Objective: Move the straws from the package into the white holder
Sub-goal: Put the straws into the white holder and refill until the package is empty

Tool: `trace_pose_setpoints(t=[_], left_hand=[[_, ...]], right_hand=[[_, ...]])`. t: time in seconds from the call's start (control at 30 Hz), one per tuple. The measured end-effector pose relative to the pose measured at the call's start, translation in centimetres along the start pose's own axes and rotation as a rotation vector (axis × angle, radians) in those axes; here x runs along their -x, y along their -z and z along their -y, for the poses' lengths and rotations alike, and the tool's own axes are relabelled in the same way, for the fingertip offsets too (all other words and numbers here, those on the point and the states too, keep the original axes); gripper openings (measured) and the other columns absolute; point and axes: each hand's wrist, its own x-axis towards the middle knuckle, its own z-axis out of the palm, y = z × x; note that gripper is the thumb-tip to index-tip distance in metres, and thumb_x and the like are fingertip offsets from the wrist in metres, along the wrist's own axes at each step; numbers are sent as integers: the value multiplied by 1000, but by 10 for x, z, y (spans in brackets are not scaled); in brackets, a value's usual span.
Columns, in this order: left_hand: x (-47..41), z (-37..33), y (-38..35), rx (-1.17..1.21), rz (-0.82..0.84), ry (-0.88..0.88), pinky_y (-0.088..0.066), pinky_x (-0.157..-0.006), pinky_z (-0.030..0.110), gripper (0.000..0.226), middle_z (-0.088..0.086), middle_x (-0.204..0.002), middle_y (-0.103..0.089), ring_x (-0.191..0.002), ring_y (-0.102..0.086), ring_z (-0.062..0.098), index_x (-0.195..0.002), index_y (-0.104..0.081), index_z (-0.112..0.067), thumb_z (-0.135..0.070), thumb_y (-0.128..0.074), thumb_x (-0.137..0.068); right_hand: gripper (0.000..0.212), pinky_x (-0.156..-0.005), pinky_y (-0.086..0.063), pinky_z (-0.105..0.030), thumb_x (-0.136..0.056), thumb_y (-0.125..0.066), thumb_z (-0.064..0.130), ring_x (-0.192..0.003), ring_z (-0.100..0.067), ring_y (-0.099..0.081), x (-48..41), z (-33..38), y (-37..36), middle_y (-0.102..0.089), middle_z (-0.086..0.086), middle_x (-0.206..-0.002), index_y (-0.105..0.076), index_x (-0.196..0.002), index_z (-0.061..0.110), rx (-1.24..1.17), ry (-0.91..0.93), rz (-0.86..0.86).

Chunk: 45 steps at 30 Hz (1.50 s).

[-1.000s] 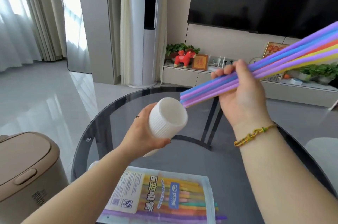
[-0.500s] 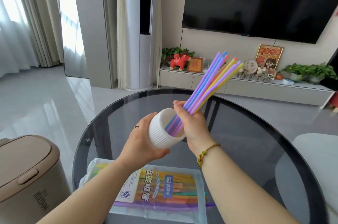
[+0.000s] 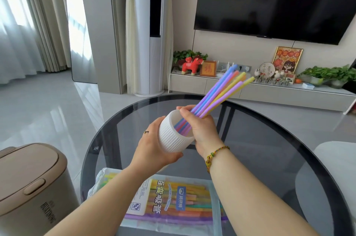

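Plastic package (image 3: 173,205) lies nearest on the glass table (image 3: 269,158), straws left inside. Above it, the left hand (image 3: 152,149) wraps the tilted holder (image 3: 173,135). The right hand (image 3: 202,129) pinches a straw bunch (image 3: 217,93), low ends already in the mouth, long axis slanting up and away to the right.

Both forearms are bare, with no sleeve reaching into view. The left hand (image 3: 154,148) wears a thin dark band ring (image 3: 146,132) on one finger, with a small pale spot on top. The right hand (image 3: 202,129) has a slim braided cord bracelet (image 3: 214,155) round the wrist, woven mostly in yellow-gold with green and red flecks, knotted at the near side. The nails are short and unpainted.
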Motion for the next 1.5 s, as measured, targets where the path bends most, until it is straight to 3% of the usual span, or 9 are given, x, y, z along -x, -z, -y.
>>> trace_pose_setpoints(t=[0.47,0.6,0.77,0.9,1.0,1.17,1.27,1.37,1.5], left_hand=[[-8,2,2,-4,-60,56,-35,-83,32,91,-15,-110,-37,-102,-37,10,-125,-27,-30,-29,-82,-53],[-12,1,5,26,-102,95,-33,-82,33,90,-13,-111,-36,-102,-35,9,-126,-27,-27,-26,-81,-55],[-19,4,9,103,-127,222,-34,-82,35,87,-7,-109,-37,-101,-36,13,-128,-26,-20,-26,-80,-59],[-23,10,10,157,-137,239,-36,-83,37,87,-3,-114,-40,-103,-37,15,-129,-25,-18,-23,-79,-61],[-24,12,9,168,-130,235,-38,-89,44,87,4,-126,-43,-105,-36,14,-132,-24,-19,-24,-78,-63],[-8,16,12,142,-120,224,-33,-98,49,85,7,-140,-36,-118,-36,18,-135,-22,-21,-27,-74,-69],[15,22,13,74,-234,331,-26,-107,50,80,10,-146,-31,-132,-30,27,-138,-21,-18,-32,-68,-75],[46,22,11,-34,-341,305,-31,-103,46,55,12,-134,-45,-124,-39,28,-128,-38,-13,-28,-61,-81],[85,21,-2,-287,-88,98,-28,-104,39,37,9,-128,-53,-121,-43,25,-116,-54,-13,-24,-62,-81]], right_hand=[[5,-60,-43,-17,-82,-61,22,-73,-5,-57,-13,7,-2,-61,5,-77,-57,-80,23,65,9,17],[30,-72,-42,-20,-82,-61,18,-85,-7,-56,-13,6,0,-60,-2,-101,-52,-110,12,39,19,81],[52,-73,-37,-12,-81,-62,23,-88,7,-48,-14,5,6,-52,5,-109,-40,-128,15,52,13,83],[44,-85,-34,-21,-84,-58,26,-99,-3,-52,-10,1,17,-53,17,-99,-44,-125,17,97,3,37],[19,-78,-37,-18,-86,-56,26,-107,-11,-52,0,-8,33,-57,8,-107,-52,-105,25,118,-17,-21],[11,-86,-37,-23,-88,-51,21,-94,-11,-56,26,-28,66,-62,4,-95,-55,-83,30,161,-76,-96],[13,-80,-39,-19,-88,-52,16,-90,-9,-55,47,-42,84,-61,6,-91,-57,-82,26,203,-112,-138],[9,-69,-37,-12,-89,-51,12,-91,-9,-53,67,-58,101,-61,2,-98,-59,-90,16,292,-135,-191],[17,-85,-35,-21,-91,-47,9,-98,-11,-50,92,-77,114,-58,0,-104,-60,-101,10,425,-181,-199]])
